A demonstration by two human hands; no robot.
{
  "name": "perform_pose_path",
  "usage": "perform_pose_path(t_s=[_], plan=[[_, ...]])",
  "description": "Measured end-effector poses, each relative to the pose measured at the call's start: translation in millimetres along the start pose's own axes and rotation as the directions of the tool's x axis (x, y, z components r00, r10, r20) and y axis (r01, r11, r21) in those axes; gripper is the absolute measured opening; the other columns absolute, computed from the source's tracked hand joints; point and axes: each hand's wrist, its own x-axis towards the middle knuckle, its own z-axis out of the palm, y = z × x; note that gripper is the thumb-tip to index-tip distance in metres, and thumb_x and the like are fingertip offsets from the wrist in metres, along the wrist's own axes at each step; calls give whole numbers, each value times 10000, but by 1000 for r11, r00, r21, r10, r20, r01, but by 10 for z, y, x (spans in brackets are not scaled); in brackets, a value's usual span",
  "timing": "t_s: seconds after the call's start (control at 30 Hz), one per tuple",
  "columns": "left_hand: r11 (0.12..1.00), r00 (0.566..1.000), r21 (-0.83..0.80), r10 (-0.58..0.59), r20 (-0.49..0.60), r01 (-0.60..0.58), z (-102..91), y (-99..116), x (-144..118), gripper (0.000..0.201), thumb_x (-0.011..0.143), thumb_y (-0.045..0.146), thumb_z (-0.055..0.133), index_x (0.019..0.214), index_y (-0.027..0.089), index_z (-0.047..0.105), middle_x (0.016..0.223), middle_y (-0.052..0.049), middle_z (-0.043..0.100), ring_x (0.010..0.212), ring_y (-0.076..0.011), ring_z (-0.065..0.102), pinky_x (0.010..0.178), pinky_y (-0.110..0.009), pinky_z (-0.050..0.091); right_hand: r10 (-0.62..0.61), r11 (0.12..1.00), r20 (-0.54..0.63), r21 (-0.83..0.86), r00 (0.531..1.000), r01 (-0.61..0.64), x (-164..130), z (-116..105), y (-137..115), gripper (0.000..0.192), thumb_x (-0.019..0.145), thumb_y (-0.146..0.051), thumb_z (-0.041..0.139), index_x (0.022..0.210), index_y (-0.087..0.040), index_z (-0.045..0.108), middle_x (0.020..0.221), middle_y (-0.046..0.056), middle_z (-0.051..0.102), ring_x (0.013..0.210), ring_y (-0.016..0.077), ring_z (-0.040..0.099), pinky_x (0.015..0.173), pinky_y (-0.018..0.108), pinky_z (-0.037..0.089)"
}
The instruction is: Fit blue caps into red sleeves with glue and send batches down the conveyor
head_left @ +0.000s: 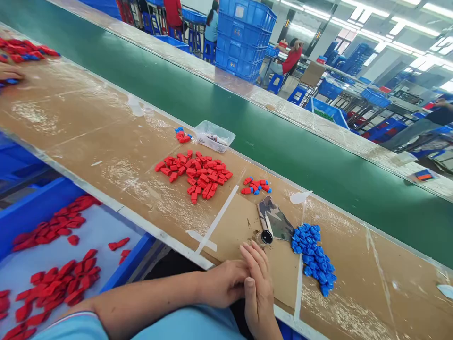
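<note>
A green conveyor belt [247, 137] runs from ten o'clock to four o'clock behind a scuffed brown workbench [88, 137], with stacked blue crates [244, 38] and seated workers beyond at twelve. At eight o'clock a blue tray [53, 264] holds scattered red pieces. Mid-bench, at eleven o'clock from the hands, lies the red pile [196, 174]; the blue pile [314, 257] sits just beside the hands at three o'clock, small ribbed plastic caps heaped loosely. A camouflage cloth [276, 219] and a small black-rimmed pot [264, 237] lie at one o'clock, a clear tub [214, 136] farther off at twelve, and a few joined red-and-blue parts [256, 185] between. At the bench's near edge the left hand [222, 283] and right hand [260, 288] rest pressed together, fingers flat, gripping nothing. The work appears paused between pieces: by these frames, the next move calls for the hands to part and reach for one cap from each pile. Another person's hand [10, 73] rests on the bench at ten o'clock.
</note>
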Motion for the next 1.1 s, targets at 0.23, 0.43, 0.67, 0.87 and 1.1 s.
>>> perform_pose_path(t_s=[0.23,0.43,0.67,0.87,1.1], plan=[[996,992,22,-89,94,87,-129,21,65,151,899,181,482,946,171,626,910,-67,675,901,-200,614,812,-290,484,46,991,95,123,994,-58,38,-175,18,536,978,-559,246,1375,-285,479,1405,66,498,1345,254,404,1071,454,388],[862,936,368,-298,-188,349,-531,-130,338,45,830,151,577,849,171,613,783,-32,622,762,-194,563,697,-287,435,290,930,-293,-138,911,-341,-3,-627,576,379,925,-495,472,1077,-203,659,986,102,666,819,197,631,740,335,524],[686,846,504,-354,-399,525,-881,-348,801,87,855,101,514,822,160,568,905,-75,611,894,-224,586,823,-338,472,448,742,-422,-317,789,-591,-70,-716,1180,634,766,-729,433,945,-178,690,791,99,643,757,260,610,743,405,494],[642,836,549,-311,-453,536,-948,-341,799,275,833,35,525,1087,138,543,1151,-117,562,1045,-220,557,935,-336,450,530,712,-374,-292,761,-639,-93,-735,1220,502,702,-638,467,851,-214,689,700,78,627,712,277,612,722,430,488],[243,712,669,-255,-655,702,-1380,-135,621,169,871,226,591,973,91,592,989,-160,595,980,-312,502,889,-445,424,587,760,-359,-66,726,-647,-259,-752,1403,496,672,-636,572,867,-193,682,765,79,676,671,249,646,650,380,530]])
